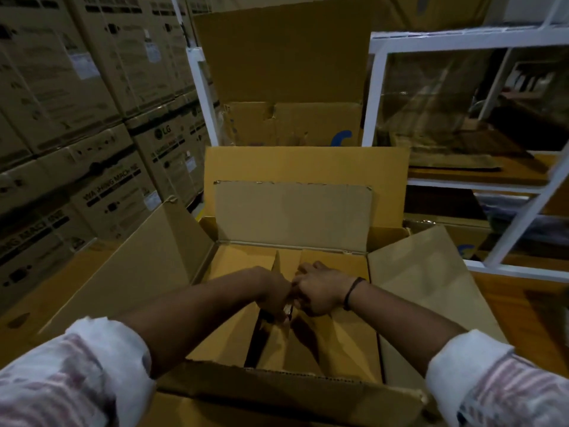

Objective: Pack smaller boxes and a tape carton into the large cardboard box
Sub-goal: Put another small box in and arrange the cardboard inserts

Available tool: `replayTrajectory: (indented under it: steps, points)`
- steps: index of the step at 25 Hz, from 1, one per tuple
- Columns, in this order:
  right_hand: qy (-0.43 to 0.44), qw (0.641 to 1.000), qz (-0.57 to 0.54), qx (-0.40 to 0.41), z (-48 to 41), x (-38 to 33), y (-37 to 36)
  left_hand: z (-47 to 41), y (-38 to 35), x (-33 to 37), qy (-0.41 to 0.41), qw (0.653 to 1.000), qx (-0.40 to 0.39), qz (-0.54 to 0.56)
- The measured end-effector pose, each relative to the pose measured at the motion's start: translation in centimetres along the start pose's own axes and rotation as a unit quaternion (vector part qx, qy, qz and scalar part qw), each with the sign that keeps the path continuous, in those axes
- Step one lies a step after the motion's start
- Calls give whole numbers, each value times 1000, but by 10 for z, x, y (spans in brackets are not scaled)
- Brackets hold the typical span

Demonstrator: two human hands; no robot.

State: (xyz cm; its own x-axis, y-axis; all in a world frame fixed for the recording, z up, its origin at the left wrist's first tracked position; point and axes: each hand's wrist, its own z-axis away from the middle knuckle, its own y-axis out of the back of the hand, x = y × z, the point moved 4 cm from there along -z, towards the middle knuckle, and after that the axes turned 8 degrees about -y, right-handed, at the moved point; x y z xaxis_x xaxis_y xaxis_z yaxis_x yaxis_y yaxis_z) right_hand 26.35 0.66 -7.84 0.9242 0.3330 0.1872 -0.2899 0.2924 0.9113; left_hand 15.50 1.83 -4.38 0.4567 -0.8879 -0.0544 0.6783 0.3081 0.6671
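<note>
1. Reaches both arms down into the large cardboard box point(147, 266), its flaps folded outward on every side of the fingers, likely so that nothing blocks the way in
2. Holds the left hand point(274, 291) knuckles up, fingers curled downward and pinched on a small pale thing point(288, 310) at their tips; too blurred to name
3. Sets the right hand point(317, 291) touching the left, fingers curled in toward it; cannot tell whether clamped on that same thing, on a cardboard edge, or on nothing
4. Finds the smaller boxes point(338, 263) already down inside, under and around the fingers, packed side by side, with an upright cardboard edge point(277, 260) just beyond the fingertips; cannot pick out a tape carton among them
5. Seems to work at the middle seam where the inner boxes meet, probably because that gap is the last loose spot to settle or fill
6. Wears a dark band point(354, 291) on the right wrist, and rolled striped sleeves point(92, 365) well behind the fingers, clear of the work
7. Reads "LG" and "WASHING MACHINE" on the stacked cartons point(163, 137) well to the left of the fingers; white labels there too small to read
8. Makes out part of a blue mark on a worn carton point(341, 138) far beyond the fingers, beside a white rack point(372, 97); finds no legible writing on the large box itself
</note>
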Motion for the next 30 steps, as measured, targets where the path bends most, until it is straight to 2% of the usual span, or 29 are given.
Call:
replayTrajectory:
  steps: [4, 7, 10, 13, 18, 24, 30]
  points:
    - [-24, 998, -5, 60, 15, 9, 29, 4, 15, -5, -27, 997, 64, -19]
    - [-61, 992, -77, 83, 42, 21, 63, 21, 39, -5, -86, 989, 120, -8]
    - [-171, 969, -166, 71, 77, 44, 87, 34, 67, 7, -159, 960, 227, 41]
    - [-311, 940, -127, 68, 115, 69, 97, 24, 75, 30, -237, 929, 281, 48]
    - [-405, 909, -85, 40, 159, 80, 59, -7, 66, 88, -280, 925, 257, -21]
    - [-432, 895, -107, 33, 183, 88, -13, -34, 46, 127, -329, 912, 228, -93]
    - [-426, 895, -105, 80, 181, 80, -9, -29, 31, 120, -327, 918, 214, -67]
